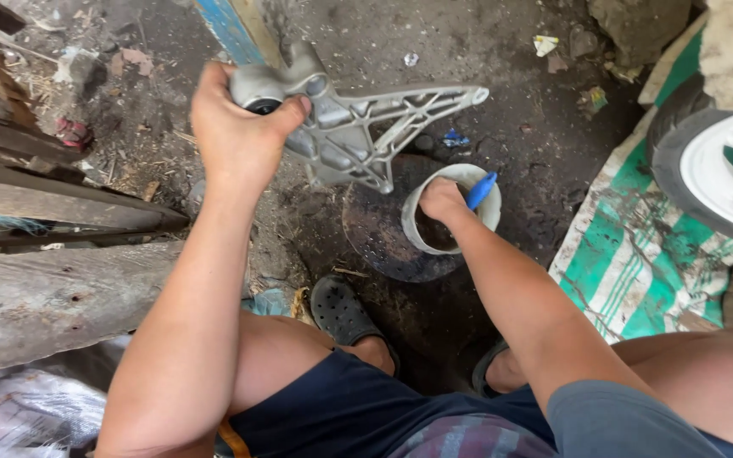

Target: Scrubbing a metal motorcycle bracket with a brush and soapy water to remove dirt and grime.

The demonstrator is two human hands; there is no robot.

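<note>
My left hand [235,127] grips one rounded end of a grey cast-metal bracket [366,127], a triangular ribbed part held up above the ground. My right hand [441,202] holds a blue-handled brush [481,190] and is dipped into a white plastic cup [489,212] with dark liquid inside. The cup stands on a round dark metal disc [379,233] on the dirt floor. The brush's working end is hidden inside the cup.
Weathered wooden planks [44,212] lie at the left. A green and white striped sack [629,254] covers the ground at right, with a tyre on a white wheel [714,170] on it. My sandalled feet [341,309] rest near the disc. Litter dots the dirt.
</note>
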